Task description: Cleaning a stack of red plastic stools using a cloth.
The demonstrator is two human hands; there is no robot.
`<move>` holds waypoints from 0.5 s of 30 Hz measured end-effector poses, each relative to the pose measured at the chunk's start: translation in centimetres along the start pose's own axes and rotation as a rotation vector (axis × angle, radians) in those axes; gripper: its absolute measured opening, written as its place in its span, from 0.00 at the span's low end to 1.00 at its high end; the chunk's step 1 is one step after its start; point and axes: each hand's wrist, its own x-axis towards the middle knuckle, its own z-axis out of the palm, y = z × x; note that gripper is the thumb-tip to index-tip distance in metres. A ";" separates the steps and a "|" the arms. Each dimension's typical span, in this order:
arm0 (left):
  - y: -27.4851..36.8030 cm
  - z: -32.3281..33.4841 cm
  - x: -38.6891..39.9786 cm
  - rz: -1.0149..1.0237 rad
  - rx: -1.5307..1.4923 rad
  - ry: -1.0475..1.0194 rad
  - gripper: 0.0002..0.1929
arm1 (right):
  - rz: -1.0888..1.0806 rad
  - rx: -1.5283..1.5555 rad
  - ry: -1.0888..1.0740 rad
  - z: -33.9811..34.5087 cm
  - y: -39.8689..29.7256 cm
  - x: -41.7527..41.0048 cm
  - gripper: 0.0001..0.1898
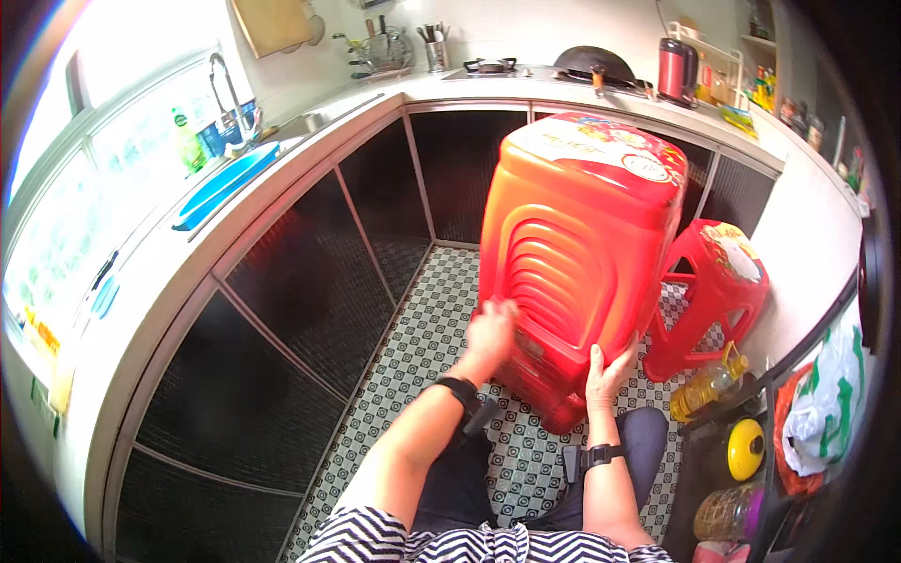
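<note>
A tall stack of red and orange plastic stools, with a printed white and red top, stands tilted on the tiled floor in front of me. My left hand, somewhat blurred, is at the stack's lower left edge, its fingers bent against the plastic; its exact grip is unclear. My right hand holds the lower right side, thumb on the near face and the other fingers around the edge. A single red plastic stool stands right of the stack. Black straps with small devices are on both wrists.
Dark cabinet doors under a white counter line the left and back. At right, a bottle of yellow oil, a yellow lid and a plastic jar are near a dark rack. A gas stove and red kettle are on the back counter.
</note>
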 end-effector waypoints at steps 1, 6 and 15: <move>-1.3 -0.4 0.6 0.028 -0.004 0.007 0.10 | -0.016 -0.004 0.010 -0.1 0.0 0.0 0.43; -0.1 -0.8 0.5 0.112 -0.024 -0.052 0.11 | -0.006 0.001 0.023 -0.3 -0.1 0.1 0.44; 7.2 0.5 -4.7 0.384 -0.125 0.010 0.17 | 0.004 -0.010 0.029 -0.2 -0.1 0.1 0.44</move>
